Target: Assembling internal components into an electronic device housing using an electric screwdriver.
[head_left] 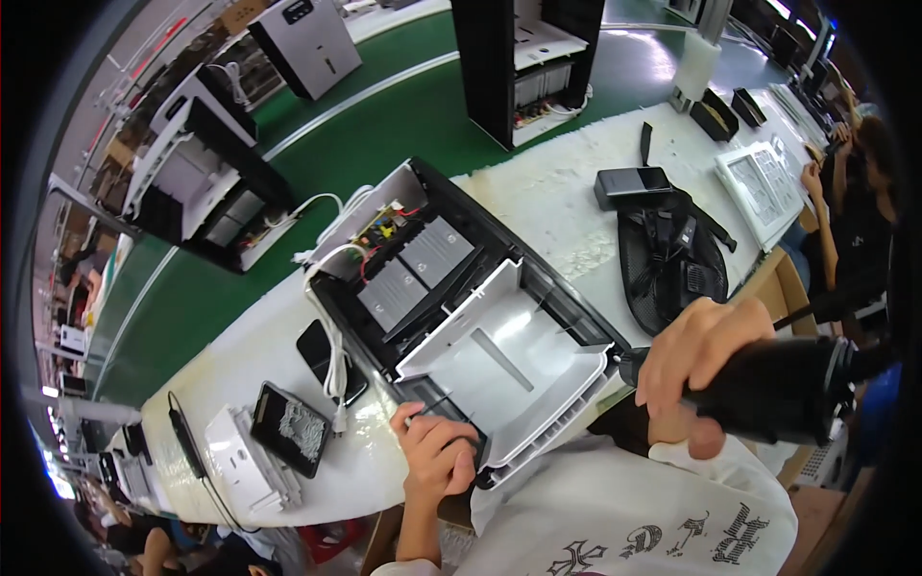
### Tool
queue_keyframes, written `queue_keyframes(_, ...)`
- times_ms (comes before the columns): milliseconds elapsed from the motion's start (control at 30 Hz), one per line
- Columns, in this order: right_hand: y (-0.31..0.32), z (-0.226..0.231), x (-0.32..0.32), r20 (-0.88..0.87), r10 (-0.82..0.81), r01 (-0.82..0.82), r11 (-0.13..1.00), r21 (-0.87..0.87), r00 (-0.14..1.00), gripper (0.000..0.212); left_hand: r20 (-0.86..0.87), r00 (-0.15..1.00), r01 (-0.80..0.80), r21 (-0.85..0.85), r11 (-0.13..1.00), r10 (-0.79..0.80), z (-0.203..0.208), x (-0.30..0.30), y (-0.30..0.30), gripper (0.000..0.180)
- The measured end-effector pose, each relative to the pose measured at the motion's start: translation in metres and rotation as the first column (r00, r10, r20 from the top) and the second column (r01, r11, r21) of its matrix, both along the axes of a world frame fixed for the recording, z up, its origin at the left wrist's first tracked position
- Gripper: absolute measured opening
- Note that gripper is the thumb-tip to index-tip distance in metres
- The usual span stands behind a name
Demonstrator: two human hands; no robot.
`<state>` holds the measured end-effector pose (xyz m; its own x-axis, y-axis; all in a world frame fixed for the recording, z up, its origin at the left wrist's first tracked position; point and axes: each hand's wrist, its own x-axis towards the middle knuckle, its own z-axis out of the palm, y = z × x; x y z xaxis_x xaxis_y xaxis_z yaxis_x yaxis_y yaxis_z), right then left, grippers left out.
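An open appliance housing (499, 361) with a black shell and a white inner tray lies tilted on the white-covered bench in front of me. Two grey ribbed panels and a small circuit board with red wires show in its far part. My left hand (434, 449) is closed around the housing's near left corner. In my right hand (703, 361) is a black, thick-bodied electric screwdriver (783, 389), held level, its narrow end pointing left at the housing's near right corner. Whether the tip touches the housing, I cannot tell.
A black mesh bag (672, 254) and a dark boxy device (632, 185) lie to the right. On the left are a white power cord (336, 370), a black tray of screws (288, 427) and white panels (240, 461). Other housings (206, 192) stand beyond the bench; people work at both sides.
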<state>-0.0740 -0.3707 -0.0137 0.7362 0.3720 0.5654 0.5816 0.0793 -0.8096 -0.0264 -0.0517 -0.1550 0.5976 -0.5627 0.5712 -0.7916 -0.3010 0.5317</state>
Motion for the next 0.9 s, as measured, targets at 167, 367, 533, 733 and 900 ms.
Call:
queue_keyframes(167,0.025,-0.012,-0.003,0.031,-0.137,0.131,0.982,0.140,0.990,0.042,0.148,0.988,0.039,0.027,0.999,-0.042,0.011,-0.001,0.002,0.021)
queue_keyframes(367,0.050,-0.007,-0.008,-0.275,-0.030,0.159,0.873,0.461,0.961,0.027,0.096,0.992,0.057,0.240,0.969,-0.082,0.042,-0.017,-0.008,0.020)
queue_keyframes(533,0.019,-0.004,0.008,-0.044,0.234,-0.171,0.813,0.556,0.971,0.034,0.025,0.969,0.177,0.621,0.763,-0.245,0.086,-0.030,-0.030,0.053)
queue_keyframes(733,-0.004,0.052,-0.032,0.250,-0.264,0.062,0.793,0.606,0.932,0.052,-0.184,0.935,0.346,0.651,0.676,-0.302,0.078,-0.001,-0.089,0.049)
queue_keyframes(900,-0.036,0.064,-0.135,0.399,-0.778,0.152,0.524,0.838,0.485,0.048,-0.399,0.883,0.440,0.516,0.735,-0.248,0.121,0.052,-0.114,0.047)
